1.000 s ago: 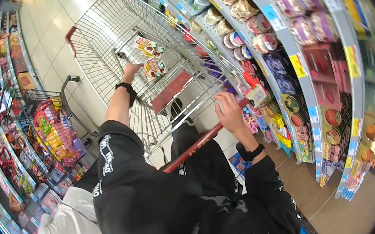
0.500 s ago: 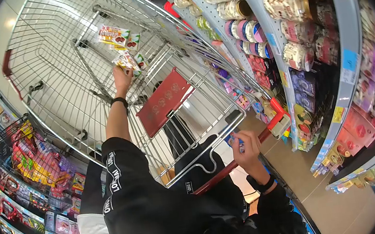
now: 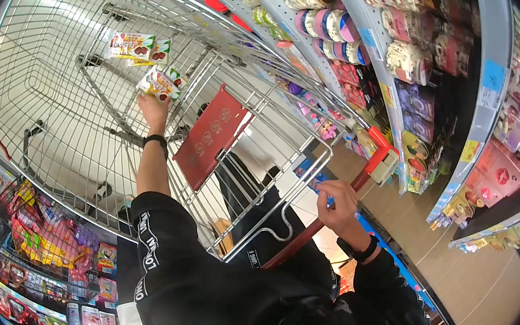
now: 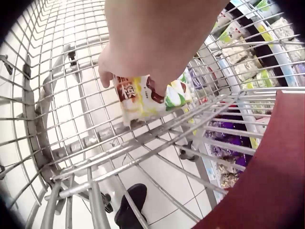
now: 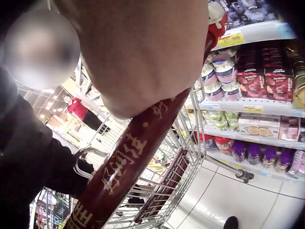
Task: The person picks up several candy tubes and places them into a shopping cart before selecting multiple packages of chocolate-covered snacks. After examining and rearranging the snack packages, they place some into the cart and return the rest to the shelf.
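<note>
In the cart, my left hand (image 3: 153,110) pinches the near end of a white-and-yellow snack packet (image 3: 158,85) printed with brown pictures. The left wrist view shows the same packet (image 4: 147,98) below the hand, its far fingers hidden behind the hand. Two more packets of like design, one of them a white-and-red packet (image 3: 131,46), lie just beyond on the wire floor. My right hand (image 3: 340,208) rests on the dark red cart handle (image 3: 290,248), fingers loosely curled past the bar. From the right wrist, the handle (image 5: 133,148) passes beneath the palm.
A red panel (image 3: 211,136) hangs on the cart's fold-up seat. Shelves of jars (image 3: 406,57) line the right side. At left stands a dark wire basket of bright snack bags (image 3: 48,234). A person in red (image 5: 78,109) stands farther off in the right wrist view.
My left hand has moved from beside the packets onto the nearer one and taken hold of its end. The cart and packets have shifted left in view. My right hand stays at the handle.
</note>
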Action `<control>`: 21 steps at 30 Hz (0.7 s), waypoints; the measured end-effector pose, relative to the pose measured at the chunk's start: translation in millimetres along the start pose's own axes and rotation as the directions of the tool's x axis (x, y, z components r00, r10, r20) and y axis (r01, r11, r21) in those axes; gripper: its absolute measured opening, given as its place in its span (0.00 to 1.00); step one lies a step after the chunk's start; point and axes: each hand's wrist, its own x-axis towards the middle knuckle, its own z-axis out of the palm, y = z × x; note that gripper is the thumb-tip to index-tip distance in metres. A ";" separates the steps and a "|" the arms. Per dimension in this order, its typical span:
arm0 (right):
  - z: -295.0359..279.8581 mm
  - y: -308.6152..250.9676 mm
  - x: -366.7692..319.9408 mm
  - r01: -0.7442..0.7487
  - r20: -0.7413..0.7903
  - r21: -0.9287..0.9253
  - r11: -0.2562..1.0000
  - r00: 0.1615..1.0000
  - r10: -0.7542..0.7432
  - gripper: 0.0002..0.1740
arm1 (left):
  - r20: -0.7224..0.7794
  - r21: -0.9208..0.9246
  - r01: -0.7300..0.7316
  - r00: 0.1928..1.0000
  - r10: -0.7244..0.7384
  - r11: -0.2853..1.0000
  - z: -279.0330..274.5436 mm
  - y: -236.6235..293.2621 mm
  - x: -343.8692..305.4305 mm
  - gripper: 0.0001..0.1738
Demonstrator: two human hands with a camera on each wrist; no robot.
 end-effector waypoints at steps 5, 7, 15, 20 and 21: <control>1.0 3.7 -5.5 -0.001 -0.012 0.018 1.000 1.000 0.002 0.10 | 0.170 -0.224 0.187 0.974 -0.150 0.957 40.6 -18.8 -7.5 0.45; 0.1 6.1 -6.3 0.003 -0.022 0.005 1.000 1.000 -0.003 0.10 | 0.166 -0.246 0.244 0.964 -0.207 0.938 40.3 -13.1 -5.4 0.45; -2.9 10.8 -10.0 0.017 -0.024 0.012 1.000 1.000 -0.016 0.09 | 0.382 -0.317 0.317 0.905 -0.186 0.894 -7.6 13.6 2.5 0.34; -4.0 15.5 -15.0 0.013 -0.037 0.041 0.999 0.999 -0.011 0.09 | 0.459 -0.476 0.293 0.887 -0.050 0.829 14.6 3.9 2.8 0.30; -3.9 15.9 -14.5 0.017 -0.036 0.027 0.999 0.999 -0.016 0.09 | 0.363 -0.456 0.240 0.929 -0.067 0.857 42.3 -13.9 6.1 0.34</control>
